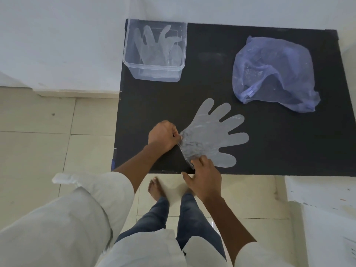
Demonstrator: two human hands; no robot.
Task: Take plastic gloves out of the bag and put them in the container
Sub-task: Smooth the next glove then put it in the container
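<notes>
Currently held: one plastic glove [210,135], laid flat on the black worktop [269,151] at its near edge, pinched by the cuff between both hands.

Left hand [163,134]: closed as a loose fist, the upper corner of the cuff nipped at its fingertips.

Right hand [204,180]: partly closed, the lower corner of the cuff gripped between thumb and fingers, the palm hanging past the worktop edge.

Risks, as judged: the film is thin and slack, so the cuff could be slipped from either pinch on lifting; the glove could be folded or clung to itself by static; a draught or a quick swing could let it be dropped off the near edge to the floor.

Appearance of glove: translucent, milky grey, wrinkled across the palm, five fingers splayed away from the hands.

Container [155,51]: clear, open-topped, well beyond the left hand; several gloves are already seen inside, piled loosely.

Bag [273,74]: pale blue, crumpled, well beyond the right hand; whether more gloves are left inside cannot be told.
</notes>
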